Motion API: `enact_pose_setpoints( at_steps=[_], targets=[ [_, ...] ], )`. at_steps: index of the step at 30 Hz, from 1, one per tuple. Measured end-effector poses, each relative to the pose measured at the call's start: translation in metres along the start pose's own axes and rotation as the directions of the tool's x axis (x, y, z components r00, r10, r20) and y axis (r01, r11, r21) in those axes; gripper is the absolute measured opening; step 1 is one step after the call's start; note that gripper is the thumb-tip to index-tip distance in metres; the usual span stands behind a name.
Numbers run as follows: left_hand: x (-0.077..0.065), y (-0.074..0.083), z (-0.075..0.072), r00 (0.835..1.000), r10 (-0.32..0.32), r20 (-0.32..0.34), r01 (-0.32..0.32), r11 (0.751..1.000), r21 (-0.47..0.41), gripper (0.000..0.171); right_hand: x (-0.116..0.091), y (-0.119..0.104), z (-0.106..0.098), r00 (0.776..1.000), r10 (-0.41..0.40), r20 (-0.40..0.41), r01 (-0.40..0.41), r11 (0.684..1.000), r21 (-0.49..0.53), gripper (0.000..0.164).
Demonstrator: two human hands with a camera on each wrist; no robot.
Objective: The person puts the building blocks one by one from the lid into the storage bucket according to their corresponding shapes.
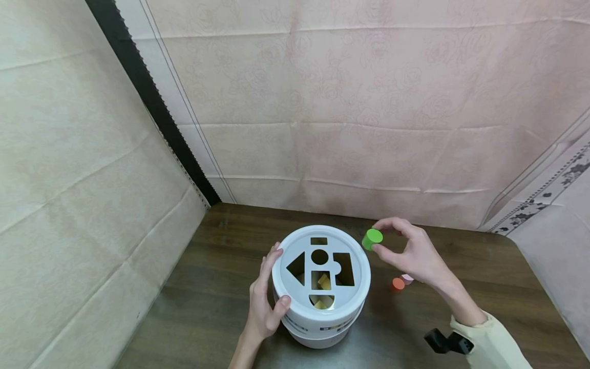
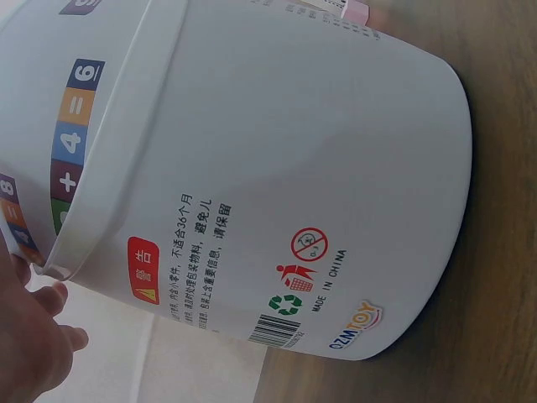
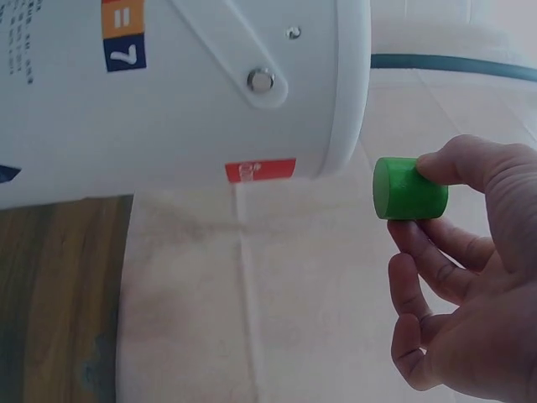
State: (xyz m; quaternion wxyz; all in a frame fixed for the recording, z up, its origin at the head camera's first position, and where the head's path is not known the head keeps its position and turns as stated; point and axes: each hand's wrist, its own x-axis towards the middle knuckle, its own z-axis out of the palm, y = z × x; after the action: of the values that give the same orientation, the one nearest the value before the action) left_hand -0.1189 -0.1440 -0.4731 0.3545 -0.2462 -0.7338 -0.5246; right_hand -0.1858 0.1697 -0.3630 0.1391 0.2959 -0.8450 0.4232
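Note:
A white shape-sorter bucket [image 1: 318, 330] stands upright on the table, topped by a pale lid [image 1: 352, 302] with several shaped holes. My left hand [image 1: 267, 310] rests against its left side, fingertips and thumb at the lid's rim. In the left wrist view, fingertips of this hand [image 2: 42, 336] show near the rim. Just right of the lid, my right hand [image 1: 419, 251] pinches a green cylinder block [image 1: 372, 239] between thumb and fingers. The right wrist view shows the cylinder [image 3: 411, 189] held beside the lid's edge, its flat end towards the bucket.
An orange block [image 1: 398, 284] and a pink block [image 1: 407, 279] lie on the wooden table [image 1: 216, 287], right of the bucket. Yellow blocks [image 1: 324, 282] show inside through the holes. Pale cloth walls [image 1: 345, 102] close off the back and both sides.

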Motion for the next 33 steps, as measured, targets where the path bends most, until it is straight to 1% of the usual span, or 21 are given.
enact_pose_setpoints(
  at_steps=[4,17,26,29,33],
  targets=[
    [0.0,-0.001,0.001,1.0,0.006,-0.003,-0.006,1.0,0.001,0.073,0.005,-0.003,0.005,1.0,-0.008,0.029,0.007,1.0,0.005,0.037],
    [0.0,-0.001,0.001,1.0,0.015,-0.006,-0.015,1.0,0.005,0.073,0.019,-0.013,0.034,0.989,-0.113,0.096,0.107,0.992,0.062,0.038],
    [0.0,0.0,0.001,1.0,0.011,-0.001,-0.011,1.0,-0.001,0.073,0.028,-0.023,0.05,0.976,-0.124,0.178,0.102,0.987,0.126,0.035],
    [0.0,0.0,0.0,1.0,0.008,0.0,-0.008,1.0,-0.004,0.073,0.03,-0.024,0.054,0.971,-0.133,0.198,0.108,0.986,0.13,0.034],
    [0.0,0.001,0.0,1.0,0.0,0.002,0.0,1.0,-0.005,0.073,0.033,-0.024,0.06,0.969,-0.142,0.201,0.119,0.986,0.118,0.033]
  ],
)
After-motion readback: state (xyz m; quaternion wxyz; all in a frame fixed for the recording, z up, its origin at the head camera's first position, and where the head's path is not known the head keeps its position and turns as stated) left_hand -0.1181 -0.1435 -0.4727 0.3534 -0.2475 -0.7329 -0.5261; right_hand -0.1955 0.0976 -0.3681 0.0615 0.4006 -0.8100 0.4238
